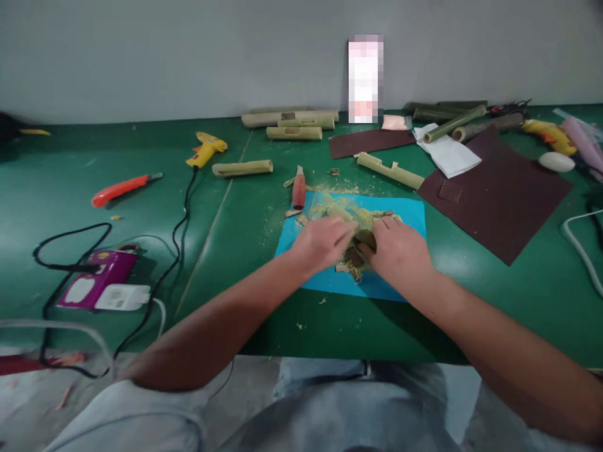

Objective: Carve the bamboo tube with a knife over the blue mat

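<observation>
Over a blue sheet (409,212) strewn with pale bamboo shavings (351,273), both of my hands are close together. My right hand (400,248) is closed round a short piece of bamboo (365,237), whose rounded end shows between the hands. My left hand (323,242) is closed just to its left, fingers bent in a pinch and slightly blurred; what they grip is hidden. Beyond the left hand a red-handled knife (299,190) lies on the table with its short blade pointing away.
Cut bamboo tubes (294,133) and a notched bamboo piece (389,169) lie farther back. Left are a yellow glue gun (207,149), an orange cutter (121,190) and a purple power strip (101,276) with cords. Brown sheets (499,207) and a white egg-shaped object (556,162) are right.
</observation>
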Action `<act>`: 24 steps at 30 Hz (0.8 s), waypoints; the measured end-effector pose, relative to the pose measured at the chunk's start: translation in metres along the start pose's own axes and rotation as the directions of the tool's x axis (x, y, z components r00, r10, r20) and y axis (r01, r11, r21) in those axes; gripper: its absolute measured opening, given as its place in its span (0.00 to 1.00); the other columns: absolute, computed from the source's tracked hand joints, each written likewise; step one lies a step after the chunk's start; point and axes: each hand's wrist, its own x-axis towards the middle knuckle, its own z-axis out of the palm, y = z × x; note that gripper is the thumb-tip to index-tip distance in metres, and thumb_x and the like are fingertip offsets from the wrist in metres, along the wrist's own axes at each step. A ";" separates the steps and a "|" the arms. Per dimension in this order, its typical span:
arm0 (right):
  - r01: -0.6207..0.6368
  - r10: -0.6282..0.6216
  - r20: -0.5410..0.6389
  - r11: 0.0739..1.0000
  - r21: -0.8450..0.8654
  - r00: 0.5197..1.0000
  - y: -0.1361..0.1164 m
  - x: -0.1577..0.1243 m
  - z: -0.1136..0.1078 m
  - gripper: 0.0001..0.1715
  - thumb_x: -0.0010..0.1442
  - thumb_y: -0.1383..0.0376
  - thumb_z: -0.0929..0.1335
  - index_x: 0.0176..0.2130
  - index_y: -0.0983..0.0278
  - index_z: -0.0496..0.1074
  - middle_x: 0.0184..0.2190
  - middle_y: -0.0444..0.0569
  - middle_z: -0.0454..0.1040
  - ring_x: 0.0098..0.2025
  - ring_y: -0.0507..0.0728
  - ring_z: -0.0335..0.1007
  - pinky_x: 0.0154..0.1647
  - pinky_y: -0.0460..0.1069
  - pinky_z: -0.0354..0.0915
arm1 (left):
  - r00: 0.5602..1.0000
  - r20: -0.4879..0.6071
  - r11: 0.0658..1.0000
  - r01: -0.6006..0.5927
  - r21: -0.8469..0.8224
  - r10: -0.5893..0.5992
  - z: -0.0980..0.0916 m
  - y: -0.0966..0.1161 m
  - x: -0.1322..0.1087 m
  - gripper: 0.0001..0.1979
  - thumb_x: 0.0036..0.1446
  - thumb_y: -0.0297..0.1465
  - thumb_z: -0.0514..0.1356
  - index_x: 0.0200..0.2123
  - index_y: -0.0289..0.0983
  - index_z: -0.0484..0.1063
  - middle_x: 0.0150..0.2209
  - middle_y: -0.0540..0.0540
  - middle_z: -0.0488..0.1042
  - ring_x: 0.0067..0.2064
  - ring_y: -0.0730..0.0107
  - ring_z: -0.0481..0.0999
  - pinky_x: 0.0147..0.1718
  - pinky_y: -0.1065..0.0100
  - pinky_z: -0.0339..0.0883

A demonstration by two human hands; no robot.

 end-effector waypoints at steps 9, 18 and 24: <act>-0.005 0.005 0.004 1.000 0.016 1.000 0.002 0.000 0.001 0.10 0.66 0.60 0.67 0.40 0.65 0.72 0.39 0.56 0.76 0.42 0.63 0.71 0.36 0.53 0.58 | 1.000 0.008 1.000 -0.005 -0.017 0.005 0.000 0.006 -0.004 0.14 0.72 0.33 0.54 0.47 0.35 0.79 0.34 0.44 0.78 0.36 0.66 0.77 0.35 0.66 0.72; -0.004 0.005 -0.008 0.999 0.032 1.000 0.004 -0.002 0.001 0.14 0.65 0.57 0.67 0.41 0.65 0.73 0.40 0.57 0.77 0.44 0.64 0.73 0.39 0.54 0.61 | 0.983 -0.090 0.985 0.153 -0.077 -0.160 -0.001 -0.021 -0.004 0.14 0.71 0.32 0.55 0.48 0.34 0.80 0.40 0.41 0.81 0.43 0.63 0.80 0.46 0.61 0.76; 0.001 -0.002 0.021 0.999 0.043 1.000 0.000 -0.007 -0.006 0.13 0.64 0.59 0.67 0.40 0.66 0.75 0.40 0.56 0.78 0.43 0.63 0.74 0.37 0.54 0.61 | 0.978 -0.107 0.984 0.174 -0.039 -0.177 -0.001 -0.020 0.002 0.13 0.70 0.32 0.56 0.48 0.36 0.80 0.39 0.43 0.81 0.41 0.64 0.80 0.45 0.62 0.76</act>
